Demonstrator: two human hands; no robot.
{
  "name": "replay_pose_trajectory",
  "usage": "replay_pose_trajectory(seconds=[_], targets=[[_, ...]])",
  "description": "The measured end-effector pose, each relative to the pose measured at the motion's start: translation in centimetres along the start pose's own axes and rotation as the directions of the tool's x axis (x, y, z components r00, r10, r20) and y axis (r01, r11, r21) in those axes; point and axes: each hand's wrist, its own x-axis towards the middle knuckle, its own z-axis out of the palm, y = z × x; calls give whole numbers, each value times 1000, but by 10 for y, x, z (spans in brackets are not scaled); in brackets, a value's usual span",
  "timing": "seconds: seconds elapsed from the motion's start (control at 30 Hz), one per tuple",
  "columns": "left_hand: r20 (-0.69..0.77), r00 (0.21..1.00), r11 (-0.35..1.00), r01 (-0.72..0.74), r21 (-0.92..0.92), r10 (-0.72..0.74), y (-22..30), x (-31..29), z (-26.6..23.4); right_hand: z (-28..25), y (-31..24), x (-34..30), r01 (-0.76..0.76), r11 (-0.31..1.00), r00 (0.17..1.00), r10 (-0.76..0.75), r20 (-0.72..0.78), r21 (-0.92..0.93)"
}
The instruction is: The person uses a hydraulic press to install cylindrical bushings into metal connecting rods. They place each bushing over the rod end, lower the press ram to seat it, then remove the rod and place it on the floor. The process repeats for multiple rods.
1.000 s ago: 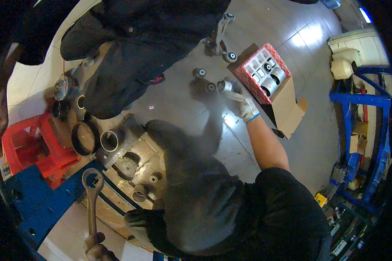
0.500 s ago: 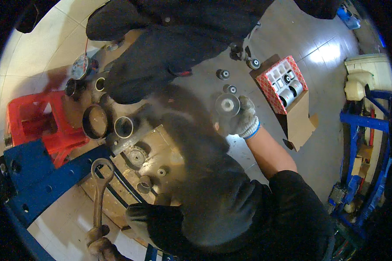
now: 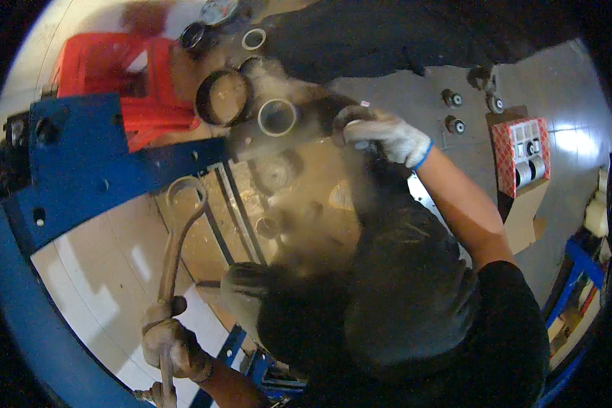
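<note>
At the lower left, my left hand (image 3: pixel 173 347) is closed round the handle of a long ring wrench (image 3: pixel 175 251), whose ring end points up beside a blue beam. My right hand (image 3: pixel 391 136), in a pale work glove with a blue cuff edge, grips a round metal part (image 3: pixel 350 115) above the brown work surface. The glove covers some of that part. Left of it lie a pale metal ring (image 3: pixel 261 117) and a wide dark ring (image 3: pixel 200 102). A disc-shaped part (image 3: pixel 275 173) and a small cylinder (image 3: pixel 268 228) look blurred below them.
A red plastic stool (image 3: pixel 163 102) stands behind the blue steel beam (image 3: pixel 136 180). Dark clothing (image 3: pixel 401 41) spans the top. On the floor at right are two bushings (image 3: pixel 453 98) and an open red-and-white box (image 3: pixel 503 156) of parts. A blue frame (image 3: pixel 581 262) stands far right.
My right hand has moved with the round part from over the floor, near the bushings, to the work surface by the rings. The view has shifted; my left hand still holds the wrench.
</note>
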Motion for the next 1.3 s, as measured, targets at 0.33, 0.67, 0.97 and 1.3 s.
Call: replay_pose_trajectory(seconds=[0.33,0.67,0.97,1.3], targets=[[63,996,994,73,-85,-68,-11,-33,-18,60,131,78,332,110,897,270,350,-937],[84,993,996,-79,-39,82,-8,-35,-26,128,122,72,514,542,777,33,628,-665],[-2,994,954,-105,-280,109,8,-32,-16,87,119,82,97,-174,902,432,12,-980],[39,988,940,-132,-314,152,21,-36,-9,11,63,-3,-457,408,788,-227,-573,-790]])
